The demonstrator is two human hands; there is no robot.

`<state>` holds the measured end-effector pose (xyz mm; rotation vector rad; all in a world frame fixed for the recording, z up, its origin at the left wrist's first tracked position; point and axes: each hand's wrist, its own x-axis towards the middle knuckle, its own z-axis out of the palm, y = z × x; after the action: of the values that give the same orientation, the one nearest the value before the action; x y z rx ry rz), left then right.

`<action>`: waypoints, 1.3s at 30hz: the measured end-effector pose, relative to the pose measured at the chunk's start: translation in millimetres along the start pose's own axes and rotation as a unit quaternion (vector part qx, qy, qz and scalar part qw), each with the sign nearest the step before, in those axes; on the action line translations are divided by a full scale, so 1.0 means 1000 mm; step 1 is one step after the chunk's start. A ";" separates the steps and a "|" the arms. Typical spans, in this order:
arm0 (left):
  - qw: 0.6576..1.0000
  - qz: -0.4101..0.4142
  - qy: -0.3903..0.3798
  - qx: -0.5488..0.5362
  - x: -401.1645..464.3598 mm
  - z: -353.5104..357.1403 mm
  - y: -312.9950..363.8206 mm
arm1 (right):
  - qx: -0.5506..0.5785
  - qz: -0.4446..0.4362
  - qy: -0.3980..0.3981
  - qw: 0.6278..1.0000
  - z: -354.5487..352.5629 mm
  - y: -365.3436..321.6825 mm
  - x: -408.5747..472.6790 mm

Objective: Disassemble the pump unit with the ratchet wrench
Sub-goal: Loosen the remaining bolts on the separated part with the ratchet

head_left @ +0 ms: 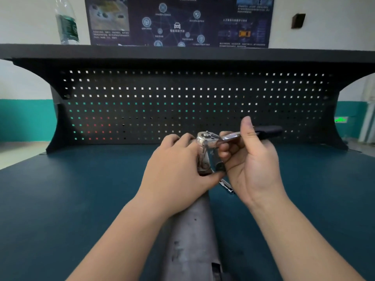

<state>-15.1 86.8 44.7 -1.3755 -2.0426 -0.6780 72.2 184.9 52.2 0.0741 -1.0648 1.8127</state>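
Hands work the pump unit (pixel 190 236): left hand (pixel 178 171) grips its top, right hand (pixel 249 159) pinches ratchet wrench (pixel 225 137).

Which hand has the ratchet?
The right hand: its fingers pinch the ratchet shaft just behind the chrome head. The left hand grips the top of the grey pump instead.

At frame centre, the left hand (pixel 178 169) is gripping the long grey metal pump unit (pixel 190 230) while the right hand (pixel 249 157) is holding the chrome, black-handled ratchet wrench (pixel 229 136) on its top.
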 end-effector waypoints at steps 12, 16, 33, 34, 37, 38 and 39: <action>0.995 0.018 0.030 -0.094 -0.008 0.007 -0.012 | 0.024 -0.025 0.047 0.998 -0.001 -0.001 0.000; 0.991 0.022 0.043 -0.126 -0.008 0.007 -0.010 | 0.027 -0.025 0.056 0.998 -0.002 -0.002 0.000; 0.922 0.008 -0.121 -0.369 0.016 -0.025 -0.021 | -0.061 -0.205 0.143 0.966 0.008 0.015 -0.019; 0.902 0.018 -0.147 -0.406 0.017 -0.026 -0.021 | -0.062 -0.195 0.143 0.968 0.008 0.015 -0.019; 0.861 0.032 -0.165 -0.480 0.019 -0.024 -0.018 | -0.049 -0.138 0.152 0.978 0.007 0.010 -0.013; 0.854 0.035 -0.157 -0.494 0.019 -0.021 -0.018 | -0.039 -0.122 0.148 0.981 0.005 0.009 -0.010; 0.845 0.038 -0.148 -0.513 0.019 -0.017 -0.019 | -0.039 -0.113 0.138 0.983 0.004 0.009 -0.008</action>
<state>-35.7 80.4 68.4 -2.2225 -1.8426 -1.7767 68.4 175.2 45.2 -0.0975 -0.8910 1.5236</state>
